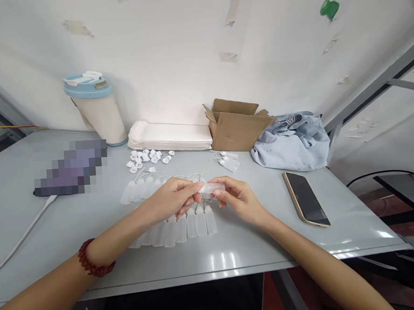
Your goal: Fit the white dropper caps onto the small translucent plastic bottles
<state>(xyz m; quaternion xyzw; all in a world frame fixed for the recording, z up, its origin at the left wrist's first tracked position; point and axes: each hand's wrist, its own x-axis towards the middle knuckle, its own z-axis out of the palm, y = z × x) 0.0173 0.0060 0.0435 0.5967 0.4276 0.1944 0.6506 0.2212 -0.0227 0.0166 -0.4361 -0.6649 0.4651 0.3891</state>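
1. Landmark: open cardboard box [239,132], at the back of the table [255,252].
2. Small translucent bottle [213,188]: in front of the box and slightly left, lifted and roughly level between both hands.
3. Left hand [178,194]: thumb and fingers closed over the bottle's left end; what lies beneath them cannot be told.
4. Right hand [239,197]: thumb and curled fingers around the opposite end, apparently steadying it.
5. Front row of bottles [200,223] and back row of bottles [127,193]: forward-left of the box, laid side by side, presumably for easy reach.
6. White caps [136,158]: loose cluster left of the box, likely grouped for picking.
7. Phone [306,198]: forward-right of the box, seemingly out of the hands' way.
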